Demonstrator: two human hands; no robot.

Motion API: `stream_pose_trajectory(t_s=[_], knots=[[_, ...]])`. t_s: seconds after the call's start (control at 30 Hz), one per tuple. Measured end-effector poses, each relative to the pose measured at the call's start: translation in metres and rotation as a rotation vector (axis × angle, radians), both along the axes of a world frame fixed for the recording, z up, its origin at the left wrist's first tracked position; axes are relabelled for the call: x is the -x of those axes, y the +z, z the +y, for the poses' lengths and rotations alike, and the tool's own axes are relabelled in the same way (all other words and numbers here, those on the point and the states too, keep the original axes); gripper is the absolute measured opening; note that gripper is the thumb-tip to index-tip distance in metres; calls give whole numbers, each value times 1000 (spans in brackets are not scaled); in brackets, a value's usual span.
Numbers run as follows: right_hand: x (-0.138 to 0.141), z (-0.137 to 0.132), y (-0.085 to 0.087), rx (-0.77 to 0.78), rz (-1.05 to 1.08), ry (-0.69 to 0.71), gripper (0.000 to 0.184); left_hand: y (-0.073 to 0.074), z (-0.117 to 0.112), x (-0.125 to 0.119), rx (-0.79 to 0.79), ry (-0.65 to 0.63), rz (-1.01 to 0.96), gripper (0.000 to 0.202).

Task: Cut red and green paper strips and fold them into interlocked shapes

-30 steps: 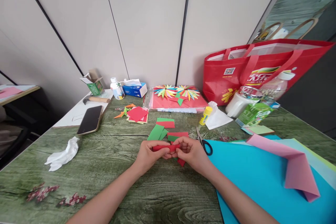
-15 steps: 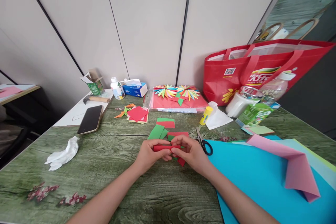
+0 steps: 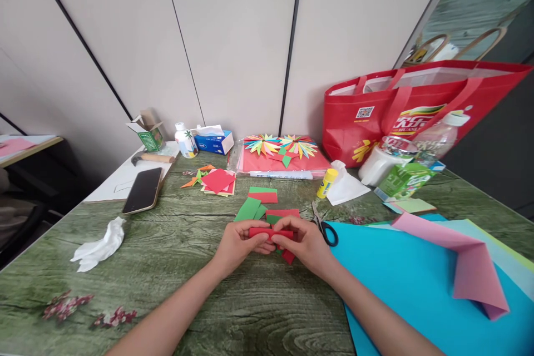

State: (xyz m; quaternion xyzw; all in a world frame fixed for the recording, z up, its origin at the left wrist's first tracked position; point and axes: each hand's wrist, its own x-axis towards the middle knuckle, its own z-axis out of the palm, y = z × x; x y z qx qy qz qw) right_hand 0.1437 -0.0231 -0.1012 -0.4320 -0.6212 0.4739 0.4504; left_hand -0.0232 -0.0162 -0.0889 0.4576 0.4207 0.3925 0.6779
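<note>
Between my two hands is a folded strip of red paper [image 3: 269, 232], held level just above the table. My left hand [image 3: 238, 243] pinches its left part, thumb in front and fingers behind. On the other side my right hand [image 3: 303, 243] grips the strip with thumb and forefinger, and the thumbs nearly meet at the middle. Behind the hands lie green paper pieces [image 3: 248, 209] and a red and green piece [image 3: 263, 196]. Another red piece [image 3: 287, 256] shows partly beneath my right hand. Black-handled scissors [image 3: 329, 233] rest just right of that hand.
Blue paper sheets [image 3: 387, 283] with a folded pink sheet [image 3: 475, 267] cover the right side. A yellow glue stick [image 3: 327, 183], red bag [image 3: 350, 122], phone [image 3: 144, 191], hammer [image 3: 152, 158] and crumpled tissue [image 3: 100, 246] lie around the table. Paper squares [image 3: 218, 181] sit centre-left.
The red strip has shifted slightly to the right within my fingers, with more of it showing at my right hand. Both hands stay in nearly the same place.
</note>
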Motion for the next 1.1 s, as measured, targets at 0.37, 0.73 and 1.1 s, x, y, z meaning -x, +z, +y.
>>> stream_pose_trajectory(t_s=[0.37,0.73,1.1], knots=[[-1,2,-3,-113,-89,15,10,-5,0,-1,-52,-23,32,35],[-4,3,4,-138,-38,123,15,5,-3,-1,-85,-59,82,31],[-9,4,7,-23,-72,167,18,4,-1,2,-89,-95,52,31]])
